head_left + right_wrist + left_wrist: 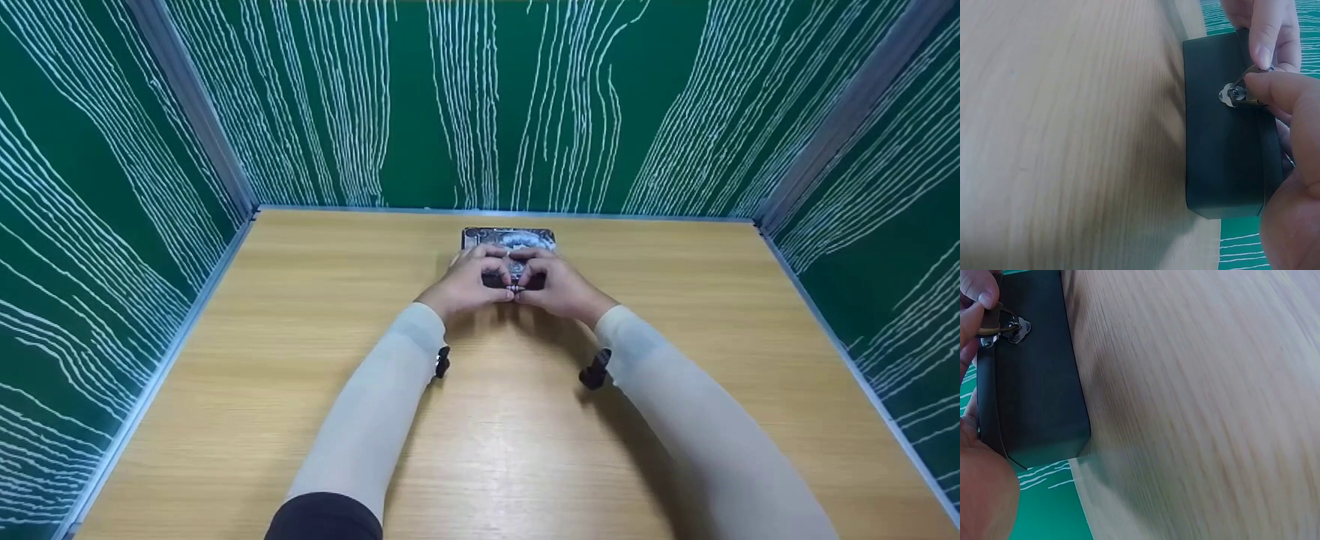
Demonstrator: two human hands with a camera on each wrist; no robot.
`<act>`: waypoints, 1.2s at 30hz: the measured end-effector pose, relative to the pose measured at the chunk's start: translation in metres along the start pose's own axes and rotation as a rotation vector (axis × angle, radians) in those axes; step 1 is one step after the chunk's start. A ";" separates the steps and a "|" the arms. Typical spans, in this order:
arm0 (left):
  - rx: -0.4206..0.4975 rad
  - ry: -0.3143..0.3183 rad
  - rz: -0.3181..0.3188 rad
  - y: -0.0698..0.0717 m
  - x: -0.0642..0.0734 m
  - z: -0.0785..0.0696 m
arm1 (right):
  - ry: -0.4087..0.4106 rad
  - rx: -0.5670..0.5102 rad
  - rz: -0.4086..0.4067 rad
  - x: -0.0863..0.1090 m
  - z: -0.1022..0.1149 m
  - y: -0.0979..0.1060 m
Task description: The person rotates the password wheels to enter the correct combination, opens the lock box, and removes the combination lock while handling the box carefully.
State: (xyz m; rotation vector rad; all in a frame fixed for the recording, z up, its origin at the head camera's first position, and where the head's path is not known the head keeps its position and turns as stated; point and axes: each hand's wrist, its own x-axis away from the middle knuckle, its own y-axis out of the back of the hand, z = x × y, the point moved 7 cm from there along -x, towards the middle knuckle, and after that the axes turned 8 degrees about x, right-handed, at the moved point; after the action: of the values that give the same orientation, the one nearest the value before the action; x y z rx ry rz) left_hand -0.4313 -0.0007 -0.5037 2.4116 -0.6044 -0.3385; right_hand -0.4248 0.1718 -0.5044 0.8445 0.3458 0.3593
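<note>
A dark metal box [1039,382] with a patterned silver-and-blue lid [525,238] sits near the back of the table. On its front face is a small silver latch [1229,95]. A brass-coloured padlock [992,319] hangs at this latch, its loop passing through it. My left hand [469,281] pinches the padlock from the left between thumb and curled finger. From the right, my right hand [559,281] pinches it too, the two thumb tips almost meeting. Other fingers of both hands lie along the lid. The thumbs partly hide the padlock's body.
The wooden table [495,420] has green panels with white wavy lines [465,97] behind it and at both sides. Grey metal strips edge the tabletop. A small black device [596,369] is worn at the right wrist, another [442,362] at the left.
</note>
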 end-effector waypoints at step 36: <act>-0.033 0.003 0.004 0.000 -0.001 0.002 | -0.024 0.012 -0.002 -0.001 -0.002 0.000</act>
State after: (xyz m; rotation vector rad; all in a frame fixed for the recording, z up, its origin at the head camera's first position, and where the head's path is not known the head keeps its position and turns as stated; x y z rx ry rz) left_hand -0.4330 -0.0012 -0.5055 2.3787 -0.5974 -0.3410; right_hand -0.4261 0.1725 -0.5057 0.8593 0.3272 0.3450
